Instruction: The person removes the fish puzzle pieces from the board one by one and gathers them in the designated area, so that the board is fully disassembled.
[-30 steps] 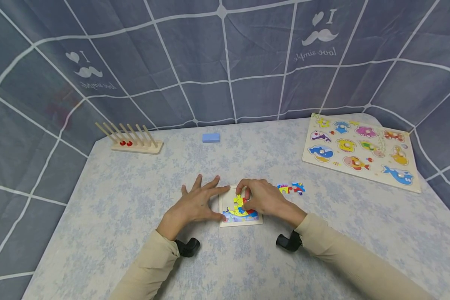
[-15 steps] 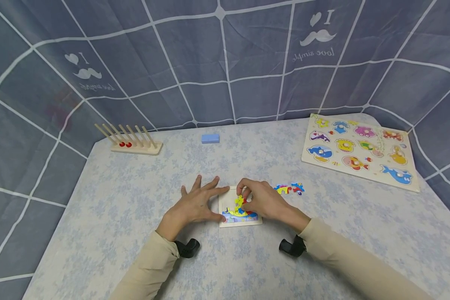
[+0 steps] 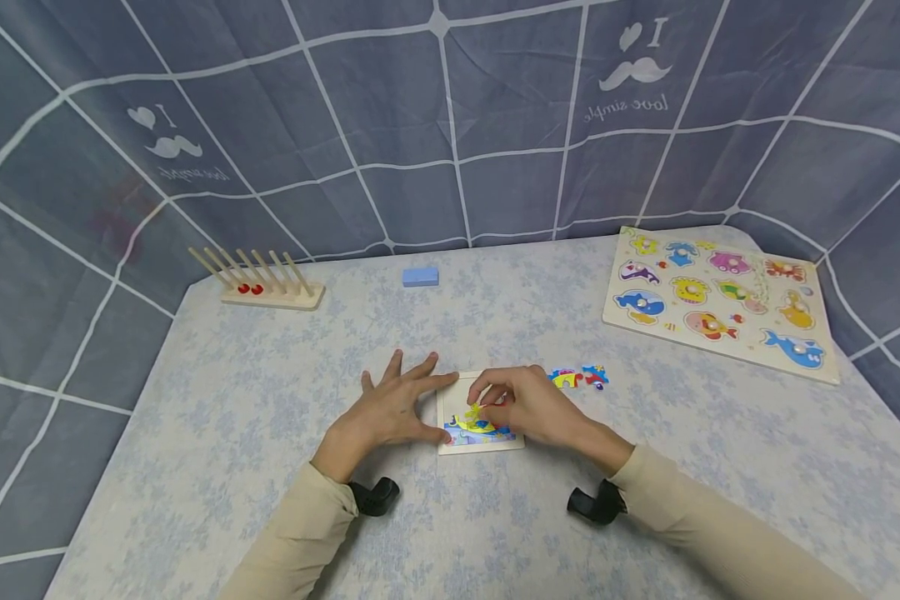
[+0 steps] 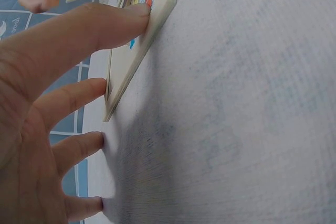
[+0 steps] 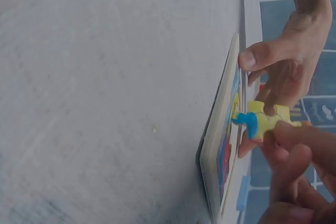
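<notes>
Yellow-and-blue piece (image 5: 265, 123): held over the wooden tray (image 3: 487, 448), tilted, its blue end nearest the pieces below; whether that end touches them, I cannot tell.
Right hand (image 3: 534, 406): fingers narrow, the piece pinched between thumb and fingertip, wrist coming in from the tray's right side.
Left hand (image 3: 394, 408): fingers spread wide, thumb on the tray's near-left edge, index finger at its far-left corner. That brace seems worth keeping, so the tray cannot slide under a push.
Seated pieces (image 3: 467, 438): a blue strip lies along the near side, with yellow and red above it; the far-left part of the tray shows bare wood, and the right hand covers some of the rest.
Fitting: best to match the blue end against the blue and yellow picture first, turn the piece until tabs face their notches, then lower it flat and press evenly. Forcing it while tilted could lift its neighbours.
Loose pieces (image 3: 567, 379): lying on the counter (image 3: 330, 350) beyond the right hand, just beside the tray; the forearm should stay clear of them.
</notes>
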A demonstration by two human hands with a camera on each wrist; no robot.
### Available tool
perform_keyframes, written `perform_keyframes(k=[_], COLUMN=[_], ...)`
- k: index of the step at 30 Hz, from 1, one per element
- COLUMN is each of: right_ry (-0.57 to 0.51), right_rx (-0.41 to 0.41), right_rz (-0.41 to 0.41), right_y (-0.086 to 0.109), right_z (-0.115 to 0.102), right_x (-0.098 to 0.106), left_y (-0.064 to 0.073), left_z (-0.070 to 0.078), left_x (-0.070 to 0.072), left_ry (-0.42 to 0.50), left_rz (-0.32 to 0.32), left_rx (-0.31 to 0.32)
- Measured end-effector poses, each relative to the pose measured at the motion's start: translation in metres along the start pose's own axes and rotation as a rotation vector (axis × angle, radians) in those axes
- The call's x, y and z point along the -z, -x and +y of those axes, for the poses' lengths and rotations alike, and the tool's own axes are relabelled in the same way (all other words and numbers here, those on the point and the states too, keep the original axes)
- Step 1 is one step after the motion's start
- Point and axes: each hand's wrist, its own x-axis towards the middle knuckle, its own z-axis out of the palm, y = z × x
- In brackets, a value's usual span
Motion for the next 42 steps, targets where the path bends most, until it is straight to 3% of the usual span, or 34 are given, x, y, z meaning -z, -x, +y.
perform_keyframes(k=[4, 13, 25, 32, 42], right_ry=[-0.055, -0.204, -0.153, -0.092, 0.155], right_rx=[-0.054, -0.302, -0.488, -0.512, -0.449], right_rz=[0.042, 0.085, 0.165, 0.187, 0.212], right_y=[0.002, 0.020, 0.053, 0.059, 0.054], right_z=[0.001, 0.018, 0.046, 0.050, 0.043], right_x=[0.005, 0.028, 0.060, 0.066, 0.064], left_y=[0.000, 0.000, 0.000, 0.001, 0.001], left_z=[0.001, 0.000, -0.001, -0.001, -0.001], left_x=[0.000, -0.001, -0.001, -0.001, -0.001], left_ry=[-0.002, -0.009, -0.013, -0.014, -0.001], left_rz=[-0.007, 0.001, 0.013, 0.016, 0.017], left_rx=[0.003, -0.004, -0.013, -0.007, -0.009])
